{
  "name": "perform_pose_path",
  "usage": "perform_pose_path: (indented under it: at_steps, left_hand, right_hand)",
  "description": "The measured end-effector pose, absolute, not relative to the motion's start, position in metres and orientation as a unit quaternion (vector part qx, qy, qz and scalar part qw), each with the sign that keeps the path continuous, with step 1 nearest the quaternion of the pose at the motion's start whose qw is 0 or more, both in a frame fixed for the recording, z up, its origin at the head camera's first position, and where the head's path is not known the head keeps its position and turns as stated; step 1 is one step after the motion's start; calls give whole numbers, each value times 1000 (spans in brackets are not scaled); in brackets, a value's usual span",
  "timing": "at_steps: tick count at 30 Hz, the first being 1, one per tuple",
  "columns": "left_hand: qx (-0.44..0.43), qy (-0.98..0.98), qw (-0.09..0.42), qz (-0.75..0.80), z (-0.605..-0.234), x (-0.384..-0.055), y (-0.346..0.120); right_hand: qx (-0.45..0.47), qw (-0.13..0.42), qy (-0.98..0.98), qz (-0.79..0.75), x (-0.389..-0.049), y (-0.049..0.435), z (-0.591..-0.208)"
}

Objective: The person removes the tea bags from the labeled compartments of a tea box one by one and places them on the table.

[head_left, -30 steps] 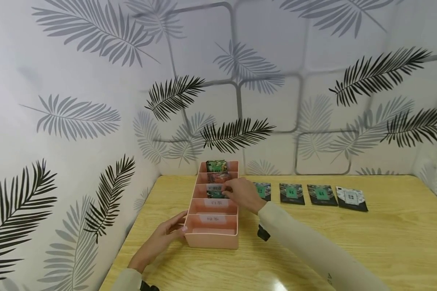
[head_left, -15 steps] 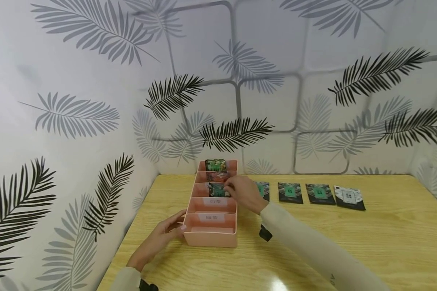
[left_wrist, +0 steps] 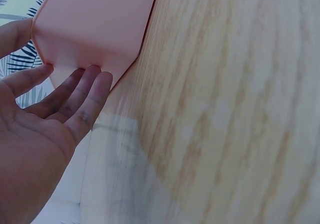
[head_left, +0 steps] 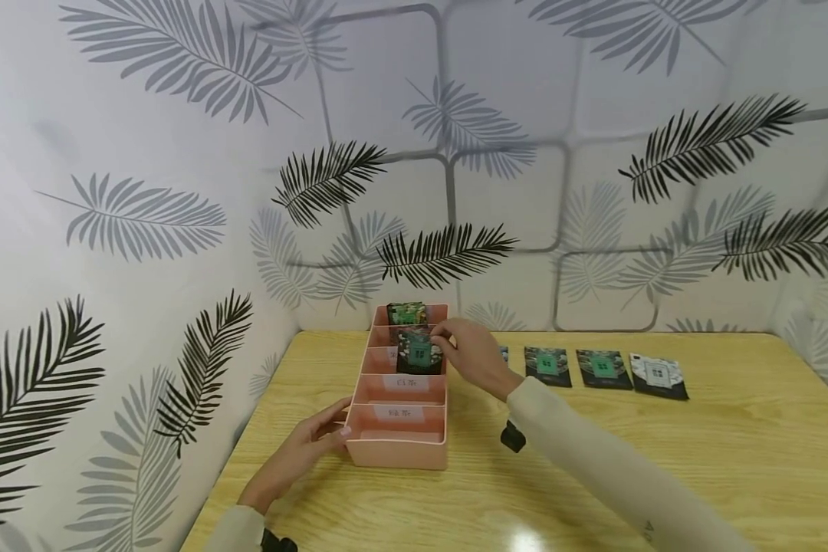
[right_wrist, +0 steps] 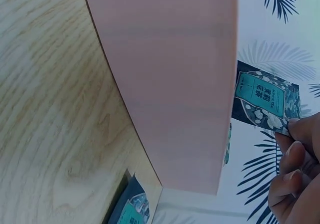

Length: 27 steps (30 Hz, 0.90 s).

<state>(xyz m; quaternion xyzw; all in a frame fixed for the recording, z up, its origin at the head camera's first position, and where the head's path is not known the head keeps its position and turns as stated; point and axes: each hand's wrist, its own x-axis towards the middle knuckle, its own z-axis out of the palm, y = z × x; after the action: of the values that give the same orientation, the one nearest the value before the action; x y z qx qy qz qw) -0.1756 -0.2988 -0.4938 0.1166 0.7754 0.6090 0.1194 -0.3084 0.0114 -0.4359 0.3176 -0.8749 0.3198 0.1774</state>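
Observation:
A pink box (head_left: 396, 454) with several labelled compartments stands on the table. My left hand (head_left: 297, 460) is at its near left corner; the left wrist view shows the fingers (left_wrist: 95, 92) nearly straight, their tips on the side wall, with the thumb by the rim. Between thumb and fingertips, my right hand (head_left: 474, 353) pinches the right edge of a dark tea sachet (head_left: 417, 353) with a green label. It is upright over the middle compartment, overlapping the one behind. The right wrist view shows "Jasmine Tea" on this sachet (right_wrist: 262, 95), which rises past the box rim.
Green-toned sachets (head_left: 405, 313) sit in the rear compartment. To the right of the box lie two dark green-labelled sachets (head_left: 547, 366) and a white-and-black sachet (head_left: 658, 376) in a row, with another mostly hidden behind my right hand. A patterned wall (head_left: 524, 291) borders the table's far edge.
My right hand has risen slightly with the tea sachet, which was low in the middle compartment and now shows its whole front above it. The left hand has stayed at the box corner.

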Motion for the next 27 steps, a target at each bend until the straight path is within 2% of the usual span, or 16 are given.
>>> perform_pose_path:
  at_steps: [14,27]
  left_hand:
    - [116,776,124,608,-496,-178,-300]
    - [127,771,130,610,-496,-178,-300]
  right_hand:
    - [334,215,-848,352,-307,35,-423]
    - [306,206,-853,370,-304,57,-419]
